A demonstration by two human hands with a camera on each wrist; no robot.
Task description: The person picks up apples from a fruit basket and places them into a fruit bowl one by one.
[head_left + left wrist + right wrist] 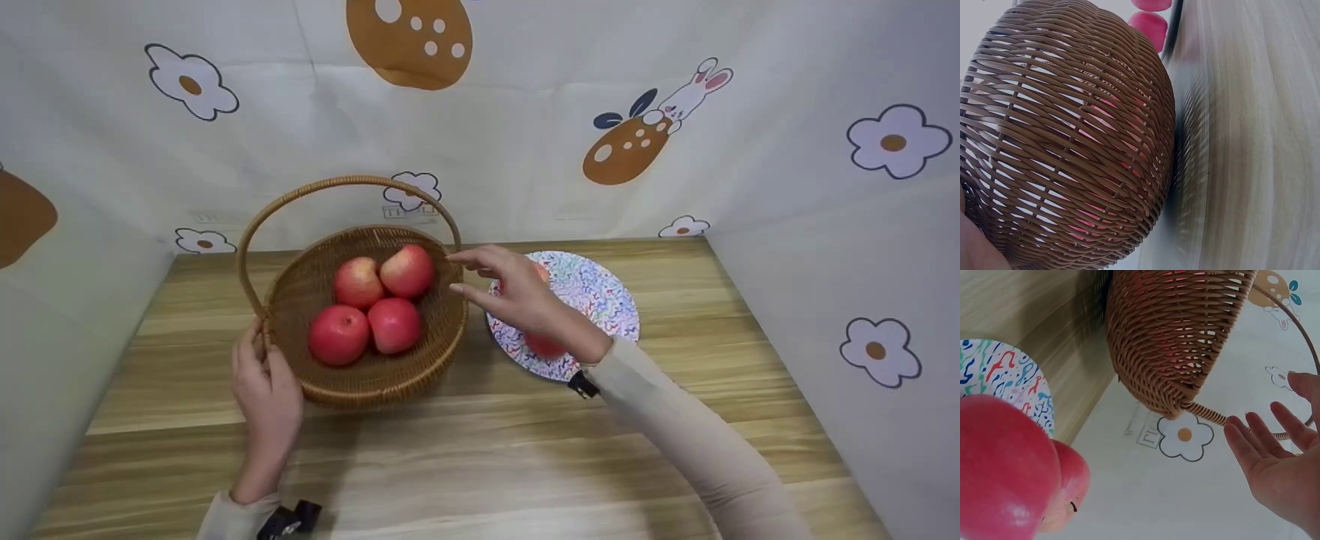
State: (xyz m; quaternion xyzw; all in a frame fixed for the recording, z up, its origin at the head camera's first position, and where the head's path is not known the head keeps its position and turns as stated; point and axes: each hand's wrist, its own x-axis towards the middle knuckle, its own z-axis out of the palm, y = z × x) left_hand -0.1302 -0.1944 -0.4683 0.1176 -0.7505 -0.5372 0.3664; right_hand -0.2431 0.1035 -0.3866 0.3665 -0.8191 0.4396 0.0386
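A brown wicker basket with a tall hooped handle holds several red apples. My left hand grips its left rim where the handle joins, and only a bit of that hand shows in the left wrist view. At the opposite rim is my right hand, its fingers extended toward the handle's base and holding nothing. In the right wrist view those fingers are spread beside the handle. Partly hidden under the right hand, two apples lie on a round patterned plate.
A wood-grain table carries the basket and plate, which stands just right of the basket. Pale printed cloth with flowers and a rabbit rises behind the table and along both sides.
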